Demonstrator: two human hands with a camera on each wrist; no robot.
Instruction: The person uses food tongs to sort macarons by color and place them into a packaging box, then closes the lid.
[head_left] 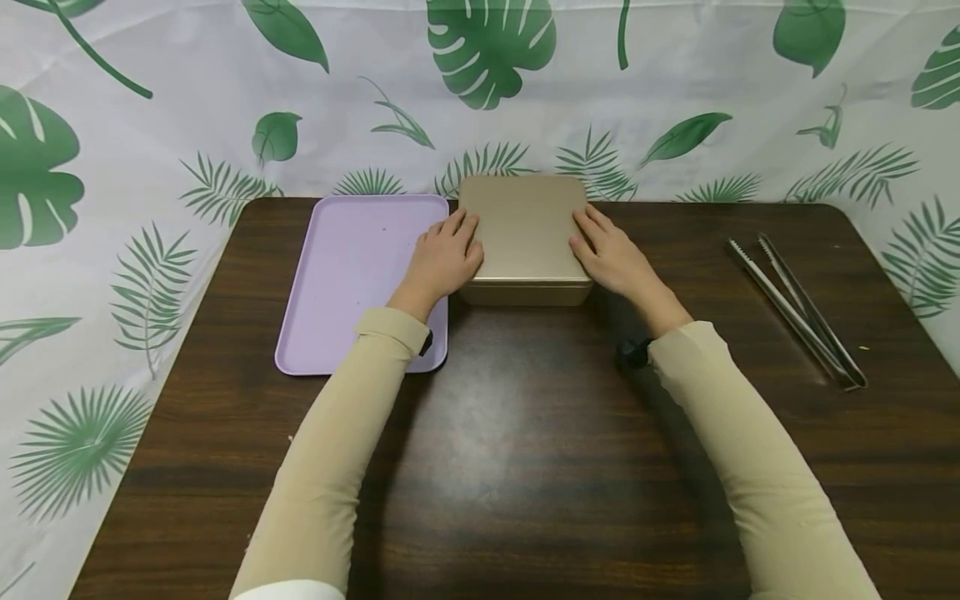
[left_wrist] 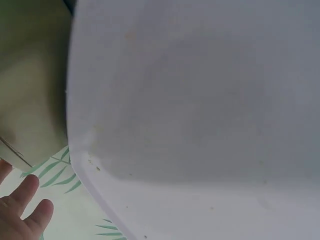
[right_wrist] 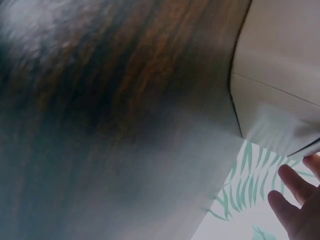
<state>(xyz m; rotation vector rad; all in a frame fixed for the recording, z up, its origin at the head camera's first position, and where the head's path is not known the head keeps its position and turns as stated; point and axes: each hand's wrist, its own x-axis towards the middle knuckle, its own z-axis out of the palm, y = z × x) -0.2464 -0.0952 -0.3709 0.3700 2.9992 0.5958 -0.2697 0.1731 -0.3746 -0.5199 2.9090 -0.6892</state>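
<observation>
A gold rectangular tin (head_left: 525, 229) with its flat lid on stands at the back middle of the table in the head view. My left hand (head_left: 442, 260) rests its fingers on the lid's left edge. Across from it, the fingers of my right hand (head_left: 615, 257) touch the lid's right edge. Spread fingertips (left_wrist: 27, 192) show beside the tin (left_wrist: 30, 85) in the left wrist view. In the right wrist view, fingers (right_wrist: 295, 185) reach to the rim of the tin (right_wrist: 280, 45), and a thin seam runs along its side. The inside of the tin is hidden.
A lilac tray (head_left: 337, 283) lies to the left of the tin, partly under my left forearm. Metal tongs (head_left: 798, 317) lie spread apart at the right of the dark wooden table (head_left: 510, 467). A leaf-patterned white cloth (head_left: 360, 75) hangs behind the table.
</observation>
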